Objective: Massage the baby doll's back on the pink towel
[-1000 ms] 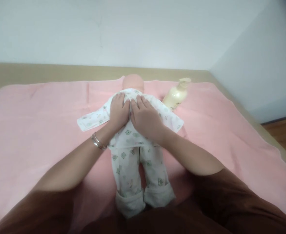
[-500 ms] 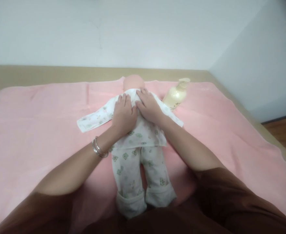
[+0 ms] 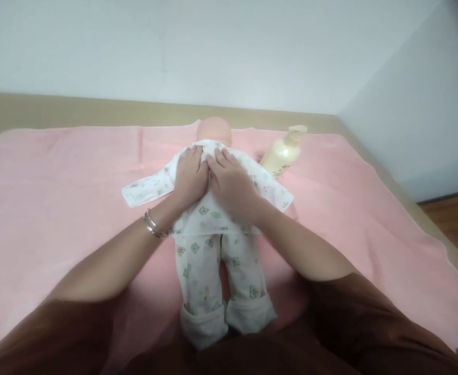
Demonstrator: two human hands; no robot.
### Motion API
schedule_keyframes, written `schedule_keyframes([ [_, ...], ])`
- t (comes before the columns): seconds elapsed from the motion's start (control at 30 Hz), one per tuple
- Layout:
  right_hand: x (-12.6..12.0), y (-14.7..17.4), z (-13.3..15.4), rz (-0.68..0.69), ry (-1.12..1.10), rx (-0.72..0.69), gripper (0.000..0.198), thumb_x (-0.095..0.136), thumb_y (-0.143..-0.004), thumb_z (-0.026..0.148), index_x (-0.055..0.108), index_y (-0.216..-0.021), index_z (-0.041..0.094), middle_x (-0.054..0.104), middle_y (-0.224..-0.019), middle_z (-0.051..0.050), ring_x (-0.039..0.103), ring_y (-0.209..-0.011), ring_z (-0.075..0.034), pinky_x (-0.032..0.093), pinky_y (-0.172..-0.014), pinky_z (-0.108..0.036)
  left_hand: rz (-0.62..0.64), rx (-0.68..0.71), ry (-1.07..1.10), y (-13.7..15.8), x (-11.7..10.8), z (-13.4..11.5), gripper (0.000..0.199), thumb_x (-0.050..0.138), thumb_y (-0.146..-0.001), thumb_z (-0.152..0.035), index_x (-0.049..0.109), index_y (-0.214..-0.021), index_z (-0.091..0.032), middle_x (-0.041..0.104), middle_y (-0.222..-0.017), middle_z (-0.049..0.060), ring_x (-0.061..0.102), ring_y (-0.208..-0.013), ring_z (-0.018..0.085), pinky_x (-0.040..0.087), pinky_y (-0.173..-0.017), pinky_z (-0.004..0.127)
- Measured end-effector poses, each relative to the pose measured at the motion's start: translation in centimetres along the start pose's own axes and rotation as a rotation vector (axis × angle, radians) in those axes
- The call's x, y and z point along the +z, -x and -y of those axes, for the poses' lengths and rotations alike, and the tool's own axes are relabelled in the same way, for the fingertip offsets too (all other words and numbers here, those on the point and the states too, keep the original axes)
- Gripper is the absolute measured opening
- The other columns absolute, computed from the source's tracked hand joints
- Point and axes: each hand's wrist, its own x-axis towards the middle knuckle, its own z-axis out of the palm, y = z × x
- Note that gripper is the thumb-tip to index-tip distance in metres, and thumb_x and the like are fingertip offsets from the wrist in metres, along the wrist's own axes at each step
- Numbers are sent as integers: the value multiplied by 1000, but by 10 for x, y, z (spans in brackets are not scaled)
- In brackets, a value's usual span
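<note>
A baby doll (image 3: 214, 130) lies on a pink blanket, its bald head away from me and no face showing. It is dressed in a white long-sleeved top (image 3: 213, 219) and white trousers (image 3: 201, 273) with small green prints and turned-up cuffs. My left hand (image 3: 191, 174) rests flat on the left side of the doll's upper back, fingers stretched toward the head. Flat on the right side lies my right hand (image 3: 232, 179), its fingers a little apart. The thumbs come close together at the middle. Neither hand grips anything.
A pale yellow pump bottle (image 3: 282, 153) stands tilted-looking beside the doll's right-hand sleeve. The pink blanket (image 3: 57, 208) covers a tan surface (image 3: 96, 109), whose far edge meets a white wall (image 3: 213, 52). Wooden floor (image 3: 453, 219) shows at the far right.
Both hands have shifted slightly on the doll's back: my left hand a little to the left, my right hand a little left and nearer to me. The view has moved slightly.
</note>
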Motion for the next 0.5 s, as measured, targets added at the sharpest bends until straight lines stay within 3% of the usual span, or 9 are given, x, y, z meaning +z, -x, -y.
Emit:
schedule_keyframes([
  [0.27, -3, -31, -36, 66, -100, 155, 66, 31, -102, 28, 34, -161, 0, 29, -172, -18, 24, -164, -33, 20, -137, -52, 10, 125, -121, 32, 1, -27, 57, 28, -101, -22, 50, -152, -12, 42, -167, 13, 30, -162, 32, 23, -136, 59],
  [0.5, -7, -30, -40, 84, -42, 69, 65, 32, -102, 28, 36, -159, -3, 31, -170, -22, 30, -162, -31, 23, -136, -49, 116, 184, -227, 31, -9, -37, 60, 30, -100, -22, 45, -154, -2, 38, -168, 19, 30, -161, 37, 25, -135, 58],
])
